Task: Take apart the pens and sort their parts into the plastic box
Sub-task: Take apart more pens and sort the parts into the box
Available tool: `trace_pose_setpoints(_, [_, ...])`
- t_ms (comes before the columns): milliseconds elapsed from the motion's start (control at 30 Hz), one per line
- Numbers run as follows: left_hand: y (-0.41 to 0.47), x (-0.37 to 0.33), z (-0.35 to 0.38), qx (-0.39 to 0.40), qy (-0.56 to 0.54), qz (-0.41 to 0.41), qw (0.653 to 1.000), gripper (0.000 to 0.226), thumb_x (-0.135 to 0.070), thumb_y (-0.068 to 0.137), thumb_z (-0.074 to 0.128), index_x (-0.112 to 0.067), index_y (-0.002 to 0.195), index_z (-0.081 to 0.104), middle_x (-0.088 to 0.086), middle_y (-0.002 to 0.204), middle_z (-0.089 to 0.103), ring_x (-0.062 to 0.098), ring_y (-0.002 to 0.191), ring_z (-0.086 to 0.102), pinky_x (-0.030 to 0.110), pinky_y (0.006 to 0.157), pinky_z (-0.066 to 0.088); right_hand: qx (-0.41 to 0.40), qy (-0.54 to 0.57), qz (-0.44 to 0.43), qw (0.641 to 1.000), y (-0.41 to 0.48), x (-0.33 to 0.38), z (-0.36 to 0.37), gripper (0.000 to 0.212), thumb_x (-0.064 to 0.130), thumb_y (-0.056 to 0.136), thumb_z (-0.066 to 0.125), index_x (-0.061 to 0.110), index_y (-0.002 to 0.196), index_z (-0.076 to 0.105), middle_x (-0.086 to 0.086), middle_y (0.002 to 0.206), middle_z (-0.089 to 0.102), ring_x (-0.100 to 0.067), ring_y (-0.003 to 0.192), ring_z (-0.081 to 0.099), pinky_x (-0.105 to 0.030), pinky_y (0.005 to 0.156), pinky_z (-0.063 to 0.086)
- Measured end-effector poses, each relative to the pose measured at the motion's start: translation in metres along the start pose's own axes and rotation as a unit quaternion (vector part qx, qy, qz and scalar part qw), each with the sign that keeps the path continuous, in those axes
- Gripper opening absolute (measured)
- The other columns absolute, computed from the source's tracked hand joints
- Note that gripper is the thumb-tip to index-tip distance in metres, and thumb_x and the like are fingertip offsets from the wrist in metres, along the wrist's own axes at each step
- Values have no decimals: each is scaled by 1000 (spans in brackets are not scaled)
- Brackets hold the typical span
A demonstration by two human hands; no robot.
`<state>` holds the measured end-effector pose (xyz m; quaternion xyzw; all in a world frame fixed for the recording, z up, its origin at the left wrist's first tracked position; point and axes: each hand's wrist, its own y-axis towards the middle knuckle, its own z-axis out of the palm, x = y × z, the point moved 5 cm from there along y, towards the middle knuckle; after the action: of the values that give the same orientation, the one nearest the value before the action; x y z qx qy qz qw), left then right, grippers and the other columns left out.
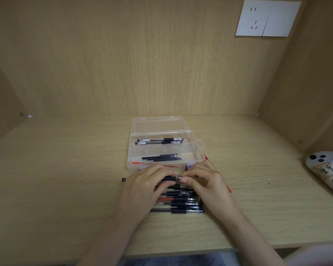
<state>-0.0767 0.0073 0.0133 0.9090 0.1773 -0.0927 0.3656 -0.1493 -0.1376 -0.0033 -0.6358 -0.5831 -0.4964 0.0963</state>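
Both of my forearms are reaching in from the near edge, and my left hand (142, 186) is wrapping its grip around a slim black-gripped pen with a clear barrel (169, 178), holding it level just above the tabletop. The pen's black end cap is sticking out past the left side of that hand. My right hand (204, 181) is closing its fingertips (184, 179) on the pen's metal tip end, so both grips are pinching the same pen from opposite sides.

Just beneath my hands, a row of black and clear pens with one red one (181, 203) is lying side by side on the pale wooden tabletop (65, 169), their barrels running left to right. Right behind my knuckles, the clear plastic box with its hinged lid thrown open (161, 148) is sitting with its front wall almost touching my fingers. Its rear compartment is holding two assembled pens (160, 141), and the next compartment forward is holding a small bundle of thin dark refills (161, 158). Red slivers are showing at the box's front, too blurred for me to identify.

Far off to my right, a white handheld controller with handwritten labels (325, 169) is resting on the tabletop. A white wall socket plate (267, 18) is sitting high on the wooden back panel.
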Motion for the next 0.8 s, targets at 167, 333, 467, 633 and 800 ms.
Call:
trace_pose_setpoints(167, [0,2,0,-18,-27,-7,999,23,-43,88,51,-26,94,66,-15,89,66,2,82,61,28,64,51,-8,7,-14,1000,0,2,-1,10,32,80,67,24,79,72,12,78,66,-7,89,52,-15,81,38])
trace_pose_setpoints(333, [0,-1,1,-11,-30,0,999,28,-38,90,47,-21,95,69,-12,90,69,-1,85,60,19,70,48,-13,21,-25,999,-1,5,-2,19,38,81,61,23,81,73,14,80,66,-5,88,52,-14,81,38])
trace_pose_setpoints(467, [-1,0,0,-3,-50,-7,999,29,-37,91,45,-22,92,70,-14,81,68,-4,75,58,14,66,46,-7,22,-23,999,-2,6,-2,9,27,80,68,20,84,72,11,83,65,-4,90,52,-13,82,39])
trace_pose_setpoints(633, [-2,5,1,9,-49,-21,999,24,-40,91,47,-28,101,66,-19,97,66,-5,90,58,21,70,49,7,32,-1,999,-1,6,-1,18,13,76,74,23,90,70,13,89,62,-5,96,51,-12,86,36])
trace_pose_setpoints(800, [-2,3,0,9,-26,-15,999,28,-42,91,46,-26,101,66,-16,98,67,-2,91,59,26,71,51,-4,41,15,999,0,6,-3,26,37,75,73,27,98,70,14,89,63,-6,96,54,-10,87,35])
